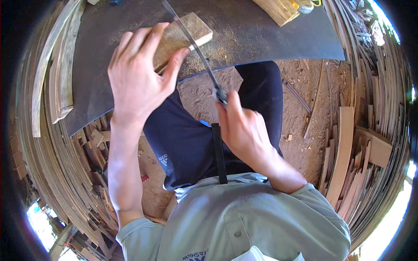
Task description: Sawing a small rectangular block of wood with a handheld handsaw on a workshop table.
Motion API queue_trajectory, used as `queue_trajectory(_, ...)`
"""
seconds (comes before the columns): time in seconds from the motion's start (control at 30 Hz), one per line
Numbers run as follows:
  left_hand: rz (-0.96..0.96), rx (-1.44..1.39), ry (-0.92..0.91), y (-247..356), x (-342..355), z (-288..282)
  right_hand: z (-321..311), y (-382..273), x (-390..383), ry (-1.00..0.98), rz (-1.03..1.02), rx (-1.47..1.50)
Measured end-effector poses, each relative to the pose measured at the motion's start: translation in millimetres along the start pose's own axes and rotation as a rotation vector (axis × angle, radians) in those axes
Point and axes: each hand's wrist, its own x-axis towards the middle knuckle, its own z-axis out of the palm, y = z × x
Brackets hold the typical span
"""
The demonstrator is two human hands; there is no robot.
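A short, thick wooden block [199,28] lies tilted across the dark work table [283,41] in front of me. My left hand [140,76] grips its near left side, the fingers over the top and the thumb along the edge beside the blade. In my right hand [249,132] is the handle of a saw [203,61], with the fingers wrapped round it. Seen nearly edge-on, the thin blade runs away from me and crosses the block's top just right of my left thumb. How deep it sits in the wood I cannot tell.
Sawdust [224,50] is scattered beside the block. Another timber piece [278,11] lies at the table's far right, near a yellow and white round object [305,6]. Boards [63,82] lie along the left edge. Stacked wood strips [342,152] rise on both sides of me.
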Motion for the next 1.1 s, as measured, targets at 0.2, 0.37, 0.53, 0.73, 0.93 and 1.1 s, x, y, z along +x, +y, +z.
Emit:
queue_trajectory(0.2,0.034,-0.003,-0.017,-4,-1,-3,-1,-2,17,0.027,-0.037,0.017)
queue_trajectory(0.37,0.03,0.076,0.022,-1,0,-1,4,-2,23,0.061,-0.06,-0.003)
queue_trajectory(0.53,-0.02,0.054,-0.032,0,2,-3,-19,27,-44,-0.044,0.028,0.078)
queue_trajectory(0.73,-0.13,-0.03,-0.06,0,0,-5,-41,32,-36,-0.05,-0.035,0.049)
queue_trajectory(0.93,-0.122,-0.069,-0.113,-1,9,-14,-41,30,9,0.128,-0.116,0.187)
queue_trajectory(1.1,-0.148,-0.043,-0.115,6,11,-17,-33,7,51,0.021,-0.087,0.111)
